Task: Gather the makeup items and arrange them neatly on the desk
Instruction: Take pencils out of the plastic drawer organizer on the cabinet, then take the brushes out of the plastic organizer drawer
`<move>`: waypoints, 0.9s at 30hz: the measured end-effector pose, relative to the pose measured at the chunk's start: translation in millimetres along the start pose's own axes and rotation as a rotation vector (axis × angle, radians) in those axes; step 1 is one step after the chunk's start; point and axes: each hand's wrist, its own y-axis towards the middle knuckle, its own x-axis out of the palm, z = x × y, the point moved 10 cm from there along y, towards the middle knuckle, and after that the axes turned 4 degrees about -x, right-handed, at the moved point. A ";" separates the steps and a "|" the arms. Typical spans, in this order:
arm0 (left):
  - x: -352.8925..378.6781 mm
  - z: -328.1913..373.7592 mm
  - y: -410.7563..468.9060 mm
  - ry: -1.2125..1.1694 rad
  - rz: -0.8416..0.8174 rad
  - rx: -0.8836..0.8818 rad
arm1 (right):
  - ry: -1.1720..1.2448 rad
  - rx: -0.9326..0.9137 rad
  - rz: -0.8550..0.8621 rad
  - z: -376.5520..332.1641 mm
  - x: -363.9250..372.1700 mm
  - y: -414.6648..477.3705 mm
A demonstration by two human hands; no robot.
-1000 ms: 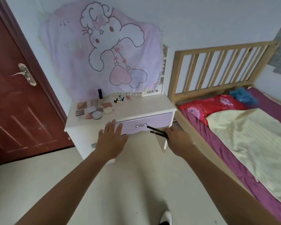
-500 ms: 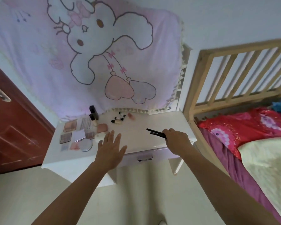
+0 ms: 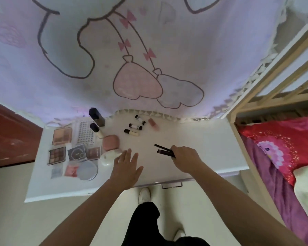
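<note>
- Looking down in the head view, the right grip (image 3: 185, 159) is closed round two dark brushes (image 3: 163, 153), held over the middle of the white table (image 3: 212, 139).
- The left grip (image 3: 126, 167) is open with straight fingers, holding nothing, over the table's front part. Its fingertips are just beside a white case (image 3: 108, 158).
- Left of the hands lie palettes (image 3: 62, 136), a round compact (image 3: 87, 170) and a pink case (image 3: 111, 142). Behind them stands a dark bottle (image 3: 97, 117).
- Three small tubes (image 3: 132, 132) lie near the back, beyond the brush tips and well apart from them.
- A printed cloth (image 3: 149, 50) hangs along the table's back edge.
- A wooden bed frame (image 3: 274, 55) stands beside the table's right edge, and a door (image 3: 7, 135) lies past the left edge.
- Bare table top shows between the tubes and the right grip, and from that grip to the right edge.
- The brushes lie nearly side by side. Their long axes run from the fist leftward and away, toward the back left.
</note>
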 end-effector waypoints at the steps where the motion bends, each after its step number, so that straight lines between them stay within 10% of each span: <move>1: 6.0 -4.2 9.6 0.008 -0.027 0.017 | 0.021 -0.010 -0.027 -6.5 4.3 15.3; 27: -10.6 -56.6 63.9 -0.056 0.079 0.082 | 0.041 -0.129 0.065 -50.9 -18.2 104.0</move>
